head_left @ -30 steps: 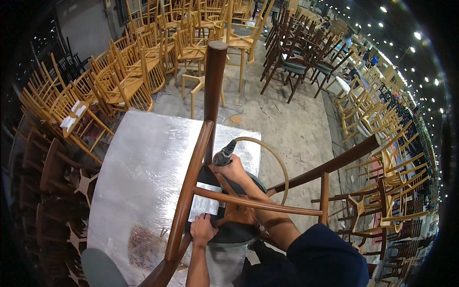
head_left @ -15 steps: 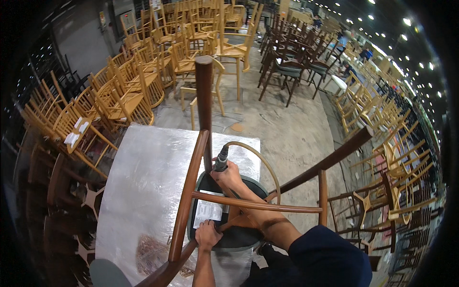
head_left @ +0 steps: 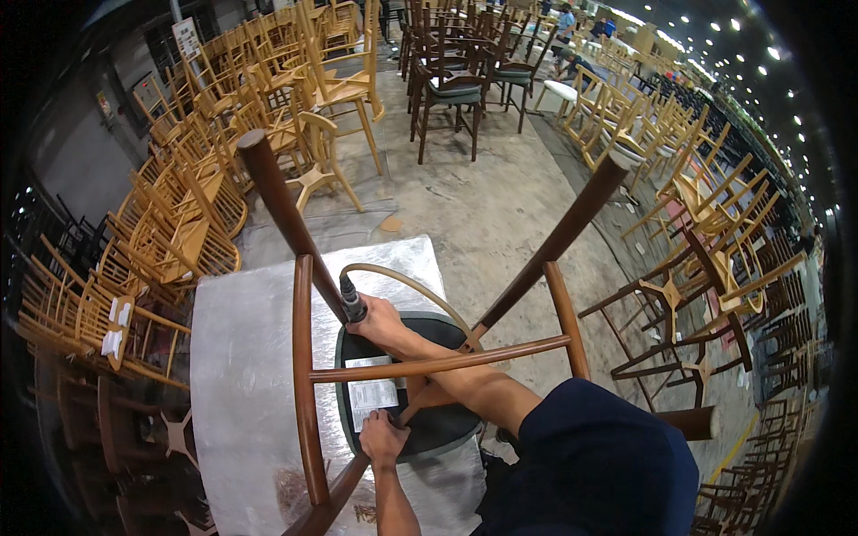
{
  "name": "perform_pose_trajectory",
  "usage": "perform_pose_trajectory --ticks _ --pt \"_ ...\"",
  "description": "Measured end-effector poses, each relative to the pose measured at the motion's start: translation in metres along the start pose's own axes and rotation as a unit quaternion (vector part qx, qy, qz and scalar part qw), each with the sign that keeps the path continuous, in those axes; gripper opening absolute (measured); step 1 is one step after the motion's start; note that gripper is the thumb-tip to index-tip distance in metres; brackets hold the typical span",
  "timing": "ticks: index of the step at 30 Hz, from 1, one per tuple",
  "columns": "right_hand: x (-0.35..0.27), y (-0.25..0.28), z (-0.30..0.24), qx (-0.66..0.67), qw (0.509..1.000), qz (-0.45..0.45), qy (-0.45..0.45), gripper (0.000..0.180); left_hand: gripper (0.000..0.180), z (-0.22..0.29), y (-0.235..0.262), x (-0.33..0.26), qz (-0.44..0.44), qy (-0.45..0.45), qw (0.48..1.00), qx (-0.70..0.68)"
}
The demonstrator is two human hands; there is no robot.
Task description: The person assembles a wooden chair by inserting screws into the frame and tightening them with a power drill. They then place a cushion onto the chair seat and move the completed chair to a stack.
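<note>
A dark brown wooden chair [head_left: 304, 384] lies upside down on a table wrapped in silvery sheet [head_left: 241, 357], its legs [head_left: 273, 196] pointing up. The dark round seat underside [head_left: 438, 424] carries a white paper label [head_left: 371, 393]. My right hand [head_left: 380, 323] reaches between the stretchers and grips a black air tool [head_left: 351, 304] with a tan hose [head_left: 416, 288]; the tool sits at the foot of the left leg. My left hand [head_left: 384, 438] presses on the near rim of the seat, just below the label.
Light wooden chairs [head_left: 179, 241] are stacked along the left and back. Dark chairs [head_left: 447, 89] stand behind on the concrete floor [head_left: 483, 214], and more chair frames [head_left: 697, 295] crowd the right side. The table's far edge lies close to the tool.
The view has swung and come closer, so the chair legs now splay left and right. My right hand keeps the air tool at the leg's foot; my left hand stays on the seat.
</note>
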State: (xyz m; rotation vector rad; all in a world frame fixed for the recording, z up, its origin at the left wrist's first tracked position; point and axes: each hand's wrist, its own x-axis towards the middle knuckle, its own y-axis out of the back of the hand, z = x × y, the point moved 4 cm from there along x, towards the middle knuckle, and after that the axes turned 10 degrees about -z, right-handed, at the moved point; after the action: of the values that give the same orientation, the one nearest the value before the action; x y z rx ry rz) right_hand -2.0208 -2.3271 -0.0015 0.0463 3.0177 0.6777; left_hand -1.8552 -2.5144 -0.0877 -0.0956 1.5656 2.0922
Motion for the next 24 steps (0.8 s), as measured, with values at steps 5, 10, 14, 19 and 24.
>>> perform_pose_trajectory --ticks 5,10,14,19,24 --pt "0.000 0.017 0.057 -0.006 0.995 0.102 0.001 0.057 0.050 0.039 -0.018 0.000 -0.017 -0.024 1.000 0.000" --pt "0.001 0.007 0.016 0.052 0.996 0.066 0.012 0.041 0.049 0.031 -0.008 -0.005 -0.018 0.018 1.000 0.000" --pt "-0.004 0.015 0.012 0.070 0.995 0.072 -0.012 0.045 0.049 0.029 -0.013 -0.006 -0.015 0.005 1.000 0.006" --pt "-0.035 0.028 0.006 0.057 0.971 0.226 0.043 0.051 0.046 0.036 -0.020 0.001 -0.054 0.018 0.998 -0.001" --pt "-0.027 0.046 -0.021 0.195 0.968 0.125 -0.093 0.058 0.045 0.019 -0.028 0.009 -0.002 -0.041 0.998 0.051"
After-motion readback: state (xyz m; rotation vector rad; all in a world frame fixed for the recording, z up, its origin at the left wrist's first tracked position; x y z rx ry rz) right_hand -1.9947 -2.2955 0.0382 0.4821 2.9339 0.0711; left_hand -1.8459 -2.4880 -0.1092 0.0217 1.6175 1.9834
